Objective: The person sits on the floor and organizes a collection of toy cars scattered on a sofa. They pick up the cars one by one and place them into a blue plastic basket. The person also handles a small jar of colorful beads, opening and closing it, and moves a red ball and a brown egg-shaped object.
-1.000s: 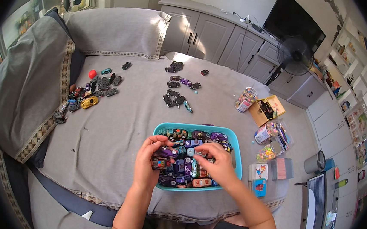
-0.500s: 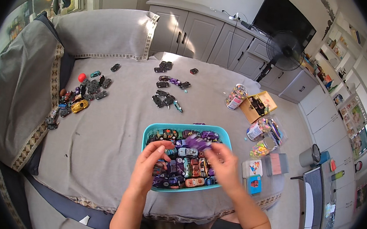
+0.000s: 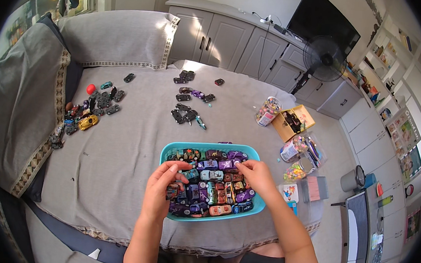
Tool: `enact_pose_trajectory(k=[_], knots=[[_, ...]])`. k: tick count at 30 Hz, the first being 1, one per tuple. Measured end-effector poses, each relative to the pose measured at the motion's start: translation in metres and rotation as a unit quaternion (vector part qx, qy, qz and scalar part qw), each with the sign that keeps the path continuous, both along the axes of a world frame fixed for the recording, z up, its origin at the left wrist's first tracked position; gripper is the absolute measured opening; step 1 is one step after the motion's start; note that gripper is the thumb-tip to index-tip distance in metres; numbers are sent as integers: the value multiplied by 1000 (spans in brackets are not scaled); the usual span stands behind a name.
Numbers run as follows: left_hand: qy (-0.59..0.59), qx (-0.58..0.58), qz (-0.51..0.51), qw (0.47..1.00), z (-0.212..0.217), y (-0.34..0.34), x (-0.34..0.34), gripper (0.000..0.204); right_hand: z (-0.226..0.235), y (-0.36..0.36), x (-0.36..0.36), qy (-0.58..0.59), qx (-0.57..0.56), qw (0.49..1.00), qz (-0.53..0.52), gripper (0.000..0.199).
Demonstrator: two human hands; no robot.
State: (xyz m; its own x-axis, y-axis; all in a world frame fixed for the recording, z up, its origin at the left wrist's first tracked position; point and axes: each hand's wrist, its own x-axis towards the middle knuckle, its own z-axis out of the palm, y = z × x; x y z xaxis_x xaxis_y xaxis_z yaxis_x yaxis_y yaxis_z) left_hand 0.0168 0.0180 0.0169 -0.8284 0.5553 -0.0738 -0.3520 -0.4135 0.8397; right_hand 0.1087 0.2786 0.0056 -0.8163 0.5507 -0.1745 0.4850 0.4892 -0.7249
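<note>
Because toy cars (image 3: pixel 211 175) crowd the turquoise basket (image 3: pixel 189 147), the purple car (image 3: pixel 227 165) pinched inside by the right hand (image 3: pixel 257 177) could jam; the left hand (image 3: pixel 161 182), cupping a reddish car (image 3: pixel 171 192) loosely, might drop it.

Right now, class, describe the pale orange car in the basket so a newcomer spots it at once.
On the grey cloth, find the turquoise basket. In the row along its near edge lies the pale orange car, its light colour setting it apart from the purple car on its left and blue car on its right.
</note>
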Motion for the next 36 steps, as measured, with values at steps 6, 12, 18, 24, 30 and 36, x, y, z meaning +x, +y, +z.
enact_pose_trajectory(k=[6, 12, 18, 24, 30, 36], knots=[[4, -2, -3, 1000, 0, 1, -1, 34, 5, -9, 1, -6, 204, 979, 16, 29], [-3, -1, -4, 1000, 0, 1, 0, 33, 7, -21, -4, 48, 229, 970, 71, 26], [-24, 11, -14, 1000, 1, 2, 1, 35, 3, -21, -3, 91, 228, 967, 69, 22], [-119, 76, -6, 990, -5, 7, 4, 39, 36, -71, 13, 252, 98, 953, 138, 24], [-61, 51, -37, 996, -15, 20, 17, 43, 34, -122, 16, 283, 213, 901, 250, 38], [-4, -14, 1, 1000, -7, 14, 14, 44, 42, -85, 16, 294, 263, 894, 212, 34]])
